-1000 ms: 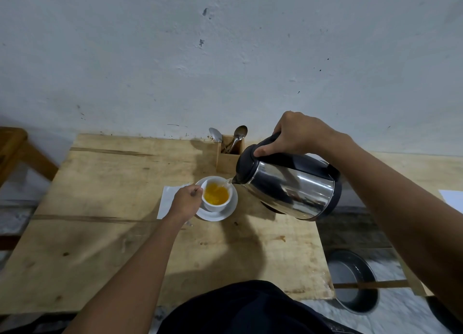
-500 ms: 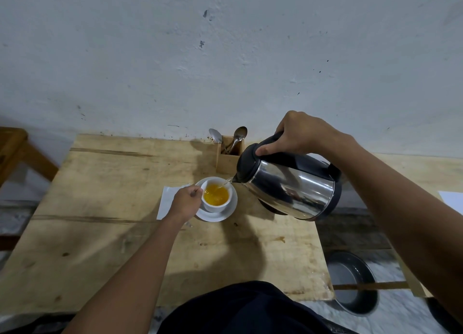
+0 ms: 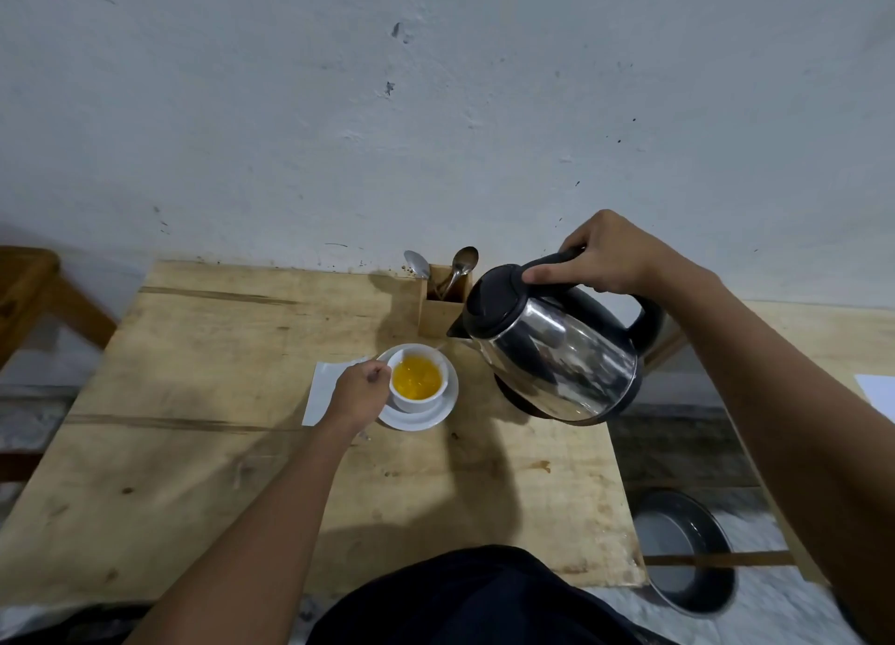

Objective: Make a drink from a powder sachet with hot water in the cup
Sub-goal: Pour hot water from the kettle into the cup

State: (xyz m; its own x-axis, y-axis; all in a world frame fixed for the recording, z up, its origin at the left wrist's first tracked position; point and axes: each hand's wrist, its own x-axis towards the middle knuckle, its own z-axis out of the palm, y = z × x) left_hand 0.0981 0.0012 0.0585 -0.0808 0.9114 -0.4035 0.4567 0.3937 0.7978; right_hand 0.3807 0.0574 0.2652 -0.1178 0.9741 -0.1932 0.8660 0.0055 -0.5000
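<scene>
A white cup (image 3: 417, 401) full of orange liquid stands on a white saucer (image 3: 441, 409) near the back middle of the wooden table (image 3: 203, 451). My left hand (image 3: 359, 391) is closed against the cup's left side, where the handle is hidden. My right hand (image 3: 608, 252) grips the black handle of a steel kettle (image 3: 557, 349), held in the air to the right of the cup. The kettle tilts a little to the left, its spout above the saucer's right edge. No stream of water shows.
A wooden holder (image 3: 443, 308) with two spoons stands against the wall behind the cup. A white paper (image 3: 322, 388) lies left of the saucer, partly under my left hand. A dark round pan (image 3: 687, 555) sits on the floor at the right. Another white sheet (image 3: 879, 392) shows at the right edge.
The kettle has tipped back toward upright and shifted right and up, away from the cup. The thin stream into the cup is gone. My left hand stays on the cup.
</scene>
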